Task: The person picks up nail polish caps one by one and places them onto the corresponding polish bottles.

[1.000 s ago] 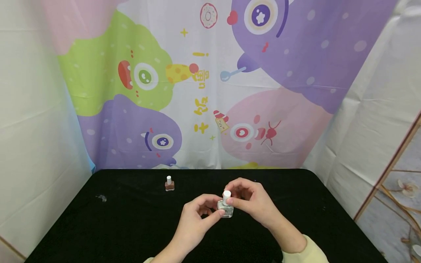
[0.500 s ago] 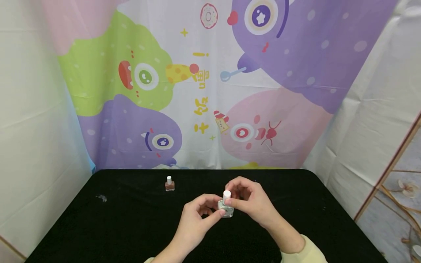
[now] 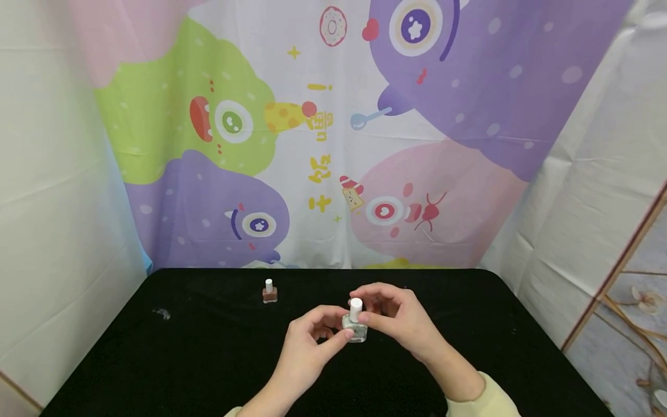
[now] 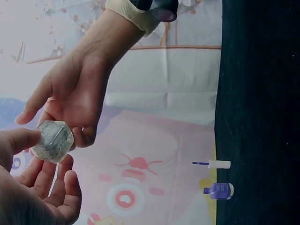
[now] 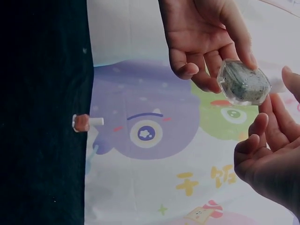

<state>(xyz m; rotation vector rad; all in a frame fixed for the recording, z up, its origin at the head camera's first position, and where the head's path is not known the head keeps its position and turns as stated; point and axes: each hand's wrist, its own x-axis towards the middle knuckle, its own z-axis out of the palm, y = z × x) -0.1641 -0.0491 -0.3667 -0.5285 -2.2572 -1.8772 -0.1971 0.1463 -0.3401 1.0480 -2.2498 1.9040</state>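
Observation:
My left hand (image 3: 312,350) pinches a small clear nail polish bottle (image 3: 355,331) with glittery grey-green contents, thumb on its near face. The bottle is held above the black table, white cap (image 3: 356,310) upward. My right hand (image 3: 401,318) is around the cap with loosely bent fingers. In the right wrist view its thumb (image 5: 291,80) stands apart from the cap, while its other fingers are by the bottle's neck; whether they touch is unclear. The left wrist view shows the bottle's base (image 4: 52,141) and hides the cap.
A capped brown nail polish bottle (image 3: 269,293) stands at the back left of the black table (image 3: 208,359). In the left wrist view an uncapped purple bottle (image 4: 220,191) stands beside a white brush cap (image 4: 219,164), brush upward. A pale scrap (image 3: 162,314) lies left.
The bottle and left hand have shifted slightly left and up. The right hand's fingertips have moved left behind the cap. The brown bottle stays put.

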